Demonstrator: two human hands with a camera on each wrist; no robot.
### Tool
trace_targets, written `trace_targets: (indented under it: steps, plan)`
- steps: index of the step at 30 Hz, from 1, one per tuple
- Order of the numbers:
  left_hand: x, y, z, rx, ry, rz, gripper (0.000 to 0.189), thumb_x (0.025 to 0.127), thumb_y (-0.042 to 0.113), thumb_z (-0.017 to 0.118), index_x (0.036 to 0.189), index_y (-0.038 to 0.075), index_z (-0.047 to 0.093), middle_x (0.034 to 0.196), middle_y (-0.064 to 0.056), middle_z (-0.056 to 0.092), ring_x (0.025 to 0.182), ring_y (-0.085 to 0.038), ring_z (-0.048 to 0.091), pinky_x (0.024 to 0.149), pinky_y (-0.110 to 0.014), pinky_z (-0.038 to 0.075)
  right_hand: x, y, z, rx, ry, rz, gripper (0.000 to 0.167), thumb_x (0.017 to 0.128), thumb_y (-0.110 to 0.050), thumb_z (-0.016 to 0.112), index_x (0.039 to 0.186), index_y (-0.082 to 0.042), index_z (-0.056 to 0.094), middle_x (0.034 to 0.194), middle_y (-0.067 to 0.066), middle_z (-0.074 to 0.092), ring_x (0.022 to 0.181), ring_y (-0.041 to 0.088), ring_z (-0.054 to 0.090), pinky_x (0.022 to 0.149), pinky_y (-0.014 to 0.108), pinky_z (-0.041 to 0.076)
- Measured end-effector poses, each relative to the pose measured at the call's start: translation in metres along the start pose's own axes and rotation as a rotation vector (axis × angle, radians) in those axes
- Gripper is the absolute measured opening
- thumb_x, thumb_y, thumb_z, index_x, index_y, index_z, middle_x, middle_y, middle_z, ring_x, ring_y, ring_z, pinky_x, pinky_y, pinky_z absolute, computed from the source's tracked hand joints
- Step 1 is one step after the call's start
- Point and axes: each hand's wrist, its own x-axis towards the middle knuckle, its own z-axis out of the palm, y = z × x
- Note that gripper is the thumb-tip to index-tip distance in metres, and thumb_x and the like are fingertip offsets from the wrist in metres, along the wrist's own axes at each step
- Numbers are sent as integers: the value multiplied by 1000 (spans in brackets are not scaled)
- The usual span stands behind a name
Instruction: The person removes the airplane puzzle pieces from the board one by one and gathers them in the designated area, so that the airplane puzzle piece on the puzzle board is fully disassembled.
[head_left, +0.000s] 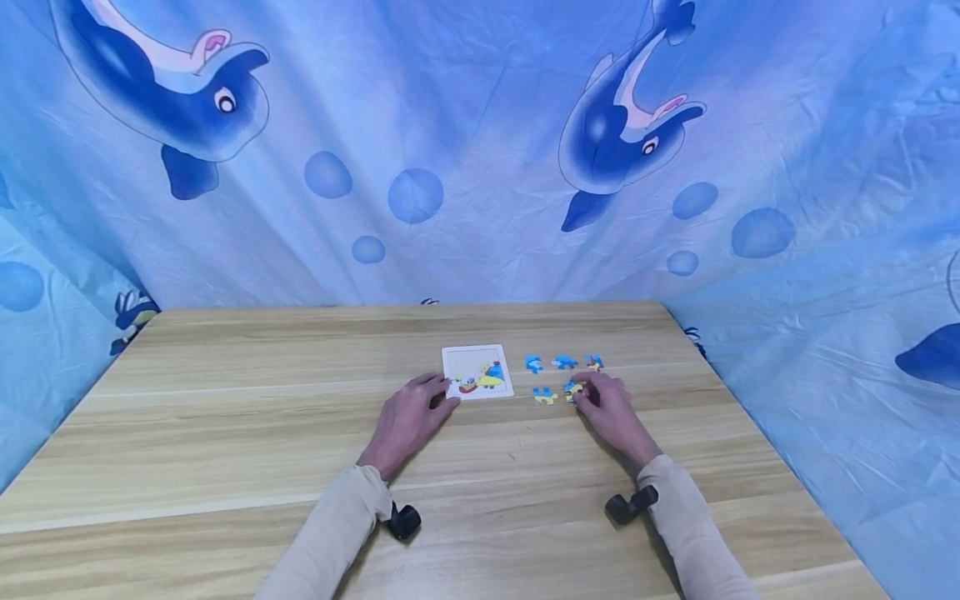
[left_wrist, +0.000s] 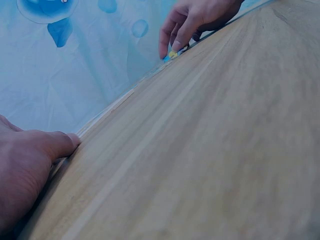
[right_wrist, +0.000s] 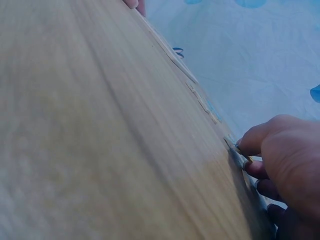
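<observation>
A white-framed picture puzzle board (head_left: 474, 348) lies on the table, its lower part filled with a coloured picture and its upper part bare. My left hand (head_left: 411, 417) holds the board at its lower left corner, fingertips at the left side and thumb at the bottom edge. To the right, my right hand (head_left: 611, 410) pinches a blue and yellow jigsaw piece (head_left: 572, 388) between thumb and fingers, close over the table. In the right wrist view the right hand (right_wrist: 295, 167) partly hides that piece.
Several loose jigsaw pieces lie between the board and the right hand: a blue one (head_left: 533, 364), another blue one (head_left: 565, 362), a blue and brown one (head_left: 594, 362), and a blue and yellow one (head_left: 544, 396). Behind the wooden table (head_left: 225, 433) hangs a blue dolphin-print curtain (head_left: 480, 167).
</observation>
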Motion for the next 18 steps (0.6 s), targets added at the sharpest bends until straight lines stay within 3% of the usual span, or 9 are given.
trace_targets:
  steps: [10,18]
  plan:
    - [1,1,-1,-12,-9,-11,39,97,29,76,125,2,74,131,-19,68,122,-37,64,94,-52,56,-2,3,1,-35,21,-28,26,93,-2,71,119,3,68,99,14,62,104,41,48,94,57,31]
    - [0,0,0,-12,-9,-6,39,97,29,76,125,2,74,130,-19,68,121,-36,65,94,-52,56,-3,3,2,-50,25,-41,24,95,-3,71,118,3,68,101,15,62,101,39,48,91,55,33]
